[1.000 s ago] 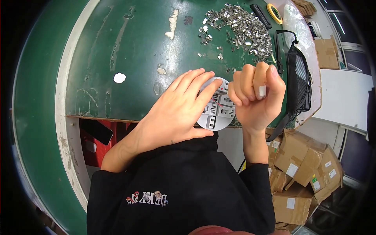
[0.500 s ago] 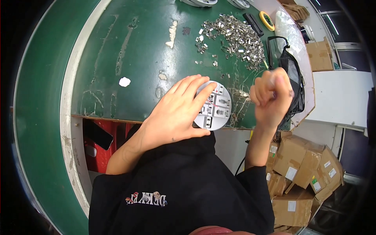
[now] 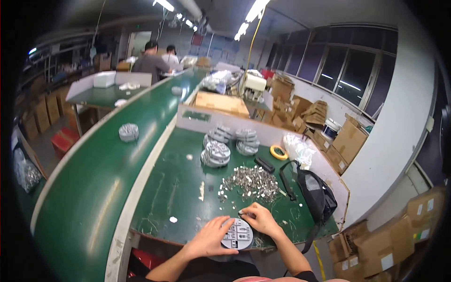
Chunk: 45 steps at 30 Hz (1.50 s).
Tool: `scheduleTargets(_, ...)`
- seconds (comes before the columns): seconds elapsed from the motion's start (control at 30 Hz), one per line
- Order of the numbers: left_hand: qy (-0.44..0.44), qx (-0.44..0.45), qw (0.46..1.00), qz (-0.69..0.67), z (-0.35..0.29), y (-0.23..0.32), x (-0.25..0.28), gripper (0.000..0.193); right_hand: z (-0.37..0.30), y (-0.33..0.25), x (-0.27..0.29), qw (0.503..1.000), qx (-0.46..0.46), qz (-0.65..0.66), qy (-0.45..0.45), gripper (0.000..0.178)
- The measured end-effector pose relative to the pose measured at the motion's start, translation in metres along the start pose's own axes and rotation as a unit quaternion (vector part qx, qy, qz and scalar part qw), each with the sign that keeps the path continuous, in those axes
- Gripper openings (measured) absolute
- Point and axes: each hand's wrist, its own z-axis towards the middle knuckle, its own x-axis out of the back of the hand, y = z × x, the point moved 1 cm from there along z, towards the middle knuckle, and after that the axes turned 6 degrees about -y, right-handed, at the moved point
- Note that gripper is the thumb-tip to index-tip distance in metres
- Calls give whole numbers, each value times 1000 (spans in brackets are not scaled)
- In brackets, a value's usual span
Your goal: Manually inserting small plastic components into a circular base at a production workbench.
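Observation:
A round grey plastic housing point(image 3: 243, 233) with moulded compartments lies flat at the front edge of the green table. My left hand point(image 3: 211, 238) curves around its left side, thumb at the near rim and fingers at the far rim, gripping it. Over the housing's far right edge, my right hand point(image 3: 262, 221) is closed in a pinch. A tiny light-and-dark piece shows at its fingertips, too small to name. Just beyond lies a heap of small shiny metal pieces point(image 3: 253, 183), several of them scattered loose toward the housing.
Stacks of grey round housings point(image 3: 216, 154) stand at the table's back. A yellow tape roll point(image 3: 278, 152), black bar point(image 3: 264, 164) and black mesh bag point(image 3: 317, 195) lie rightward. A conveyor belt point(image 3: 101, 197) runs along the left, carrying another housing point(image 3: 128, 132). Two people sit farther off.
The view has tilted up, bringing the room into sight. My right hand has moved left from beside the housing to its far edge. My left hand stays on the housing.

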Motion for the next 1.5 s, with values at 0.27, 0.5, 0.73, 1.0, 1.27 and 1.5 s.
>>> scheduleTargets(0.27, -2, 8, 1000, -5, 8, -2, 4, 96, 4, 9, -5, 999, 32, -24, 21, 14)
scheduleTargets(0.5, -3, 19, 1000, -25, 11, 3, 9, 96, 1, 9, 1, 995, 28, 56, 83, 13)
scheduleTargets(0.73, 11, 41, 995, -93, 10, 2, 11, 84, -7, 3, 5, 987, 63, 86, 117, 12)
scheduleTargets(1.0, 80, 89, 958, -260, 26, 15, 26, 30, -24, -35, 19, 971, 98, 209, 63, 14)
scheduleTargets(1.27, 86, 55, 955, -280, 42, 16, 29, 16, -17, -47, 25, 955, 90, 278, 47, 18)
scheduleTargets(1.5, 99, 57, 955, -273, 39, 6, 19, 16, -10, -42, 22, 968, 88, 234, 16, 21)
